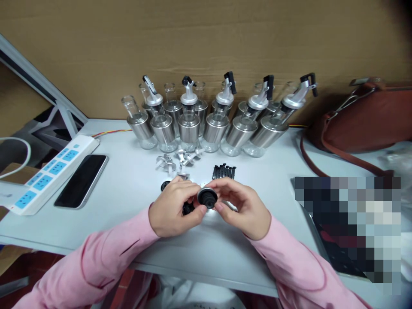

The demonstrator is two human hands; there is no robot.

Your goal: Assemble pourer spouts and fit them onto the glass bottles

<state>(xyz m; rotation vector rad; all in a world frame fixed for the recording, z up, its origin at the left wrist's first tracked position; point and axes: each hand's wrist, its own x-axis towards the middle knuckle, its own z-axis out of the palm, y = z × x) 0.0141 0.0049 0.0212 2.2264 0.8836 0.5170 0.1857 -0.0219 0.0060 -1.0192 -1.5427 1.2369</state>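
Between my two hands is a bottle pourer (207, 197), its ribbed black stopper turned toward me inside a silver rim. My left hand (177, 206) pinches it from the left, and my right hand (243, 208) grips its other side with thumb and fingers. Black ribbed stoppers (187, 208) lie by my left hand, partly hidden by it. Beyond the hands are several loose silver spout parts (185, 159) and a row of small black levers (224, 171). Glass bottles with steel sleeves (189, 128) stand behind, several fitted with silver pourers (224, 98) with black levers.
At left lie a phone (82, 181) and a white power strip (53, 171) with blue sockets. A brown leather bag (363, 116) sits at right, its strap trailing over the table. A dark, pixelated item (341, 231) lies at front right. Cardboard (206, 38) stands behind the bottles.
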